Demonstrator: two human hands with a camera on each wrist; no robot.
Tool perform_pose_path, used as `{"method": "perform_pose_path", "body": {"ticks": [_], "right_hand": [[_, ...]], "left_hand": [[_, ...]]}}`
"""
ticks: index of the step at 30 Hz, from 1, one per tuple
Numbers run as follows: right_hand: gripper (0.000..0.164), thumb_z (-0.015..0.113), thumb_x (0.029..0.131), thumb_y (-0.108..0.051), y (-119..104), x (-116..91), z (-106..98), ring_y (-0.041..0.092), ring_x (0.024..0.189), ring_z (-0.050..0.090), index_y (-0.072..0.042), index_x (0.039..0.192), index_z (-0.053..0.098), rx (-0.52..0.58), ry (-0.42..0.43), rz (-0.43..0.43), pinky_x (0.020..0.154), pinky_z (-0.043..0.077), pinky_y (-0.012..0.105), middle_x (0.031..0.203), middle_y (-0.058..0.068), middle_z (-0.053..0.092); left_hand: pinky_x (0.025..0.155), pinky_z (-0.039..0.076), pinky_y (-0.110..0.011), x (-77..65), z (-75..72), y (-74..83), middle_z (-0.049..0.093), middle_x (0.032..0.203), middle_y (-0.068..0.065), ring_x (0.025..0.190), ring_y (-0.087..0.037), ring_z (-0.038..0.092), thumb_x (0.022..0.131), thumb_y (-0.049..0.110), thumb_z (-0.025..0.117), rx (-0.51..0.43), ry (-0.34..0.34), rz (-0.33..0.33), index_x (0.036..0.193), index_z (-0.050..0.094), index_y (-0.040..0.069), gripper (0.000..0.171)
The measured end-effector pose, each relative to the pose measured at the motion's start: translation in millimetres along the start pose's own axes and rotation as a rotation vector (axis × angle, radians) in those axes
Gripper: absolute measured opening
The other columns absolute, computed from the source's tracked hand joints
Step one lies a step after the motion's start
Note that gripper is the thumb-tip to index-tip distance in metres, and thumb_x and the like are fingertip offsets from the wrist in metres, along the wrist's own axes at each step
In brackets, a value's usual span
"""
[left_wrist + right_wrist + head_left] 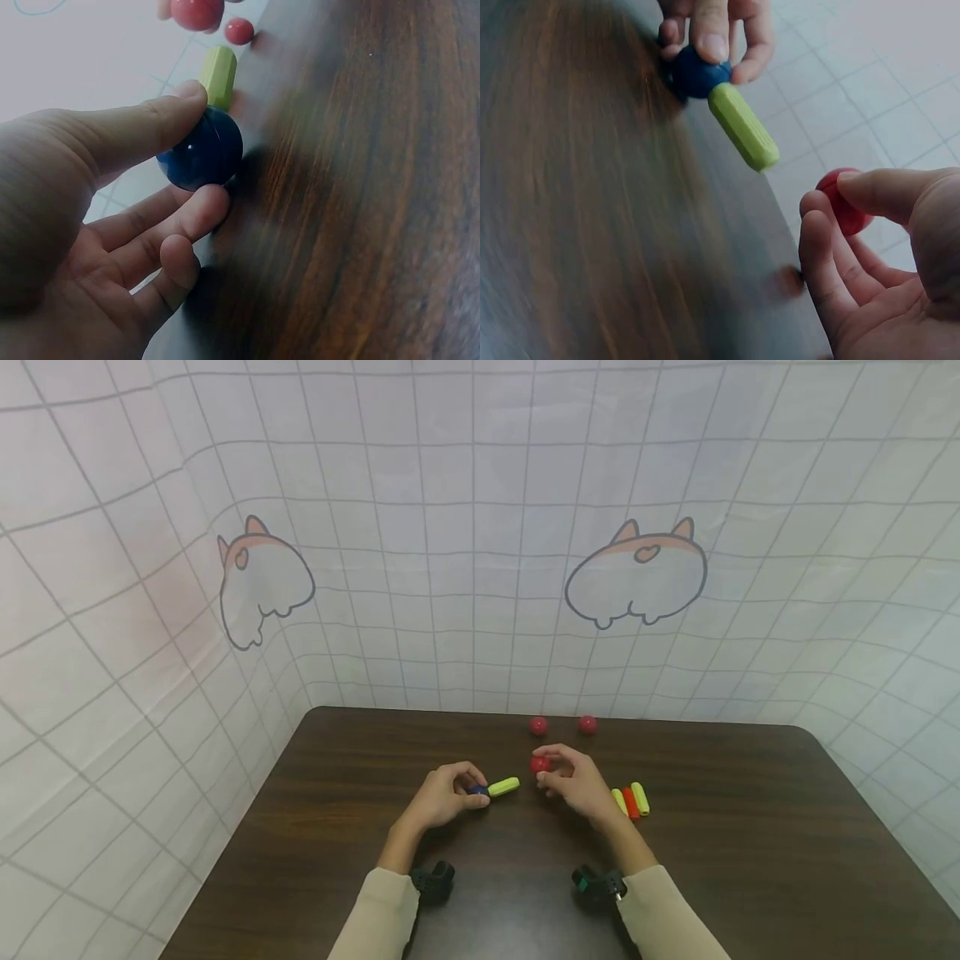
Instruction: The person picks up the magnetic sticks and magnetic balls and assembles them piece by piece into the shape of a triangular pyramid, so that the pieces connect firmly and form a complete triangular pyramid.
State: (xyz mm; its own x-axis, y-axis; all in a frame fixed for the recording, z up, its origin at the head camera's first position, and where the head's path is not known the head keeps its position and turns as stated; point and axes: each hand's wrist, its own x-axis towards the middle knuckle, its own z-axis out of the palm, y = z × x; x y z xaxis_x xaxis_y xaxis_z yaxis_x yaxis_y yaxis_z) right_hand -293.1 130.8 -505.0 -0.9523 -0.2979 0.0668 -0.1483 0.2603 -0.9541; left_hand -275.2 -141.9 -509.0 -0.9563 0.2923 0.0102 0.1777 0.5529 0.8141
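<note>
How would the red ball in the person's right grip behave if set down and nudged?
The red ball would probably roll readily, since it looks round. Its glossy surface suggests it may be a little slippery. It's likely stiff rather than squashy: pinched in the right grip, it shows no visible dent.

In the head view, the left grip (442, 795) hid part of the blue ball (477, 790), and the right arm (628, 843) overlapped the leftmost yellow-green stick (619, 801). The bottom edge cut off both sleeves (381, 910) and the near side of the table (300, 860). In the left wrist view, the top edge cropped the held red ball (197, 11). In the right wrist view, the wood grain blurred, and a reddish patch (789, 281) was too smeared to identify.
</note>
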Motion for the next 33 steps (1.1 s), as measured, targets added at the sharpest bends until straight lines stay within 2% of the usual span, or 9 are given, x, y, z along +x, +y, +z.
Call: {"method": "perform_pose_path", "body": {"ticks": [8, 22, 33], "right_hand": [[0.039, 0.067, 0.096, -0.002, 6, -4, 13, 0.018, 0.083, 0.069, -0.003, 0.134, 0.060, 0.073, 0.032, 0.049, 0.071, 0.059, 0.029, 0.130, 0.022, 0.063], [0.035, 0.069, 0.096, -0.003, 12, -8, 22, 0.019, 0.084, 0.069, -0.008, 0.130, 0.064, 0.069, 0.056, 0.094, 0.071, 0.059, 0.029, 0.127, 0.020, 0.066], [0.036, 0.067, 0.096, -0.002, 9, -9, 24, 0.021, 0.085, 0.071, -0.004, 0.132, 0.062, 0.078, 0.017, 0.106, 0.073, 0.060, 0.032, 0.129, 0.024, 0.065]], "left_hand": [[0.067, 0.049, -0.033, -0.9, 0.5, -0.1, 0.071, 0.104, -0.004, 0.075, -0.015, 0.060, 0.087, 0.022, 0.082, -0.014, -0.010, 0.001, 0.103, 0.071, 0.021, 0.020], [0.065, 0.049, -0.032, -1.3, 0.3, 0.0, 0.070, 0.104, -0.004, 0.071, -0.014, 0.059, 0.087, 0.021, 0.083, -0.002, -0.012, 0.002, 0.102, 0.071, 0.020, 0.019], [0.064, 0.049, -0.031, -1.4, 1.6, 3.1, 0.071, 0.104, -0.004, 0.070, -0.014, 0.059, 0.088, 0.021, 0.083, 0.008, -0.023, 0.023, 0.103, 0.070, 0.019, 0.020]]}}
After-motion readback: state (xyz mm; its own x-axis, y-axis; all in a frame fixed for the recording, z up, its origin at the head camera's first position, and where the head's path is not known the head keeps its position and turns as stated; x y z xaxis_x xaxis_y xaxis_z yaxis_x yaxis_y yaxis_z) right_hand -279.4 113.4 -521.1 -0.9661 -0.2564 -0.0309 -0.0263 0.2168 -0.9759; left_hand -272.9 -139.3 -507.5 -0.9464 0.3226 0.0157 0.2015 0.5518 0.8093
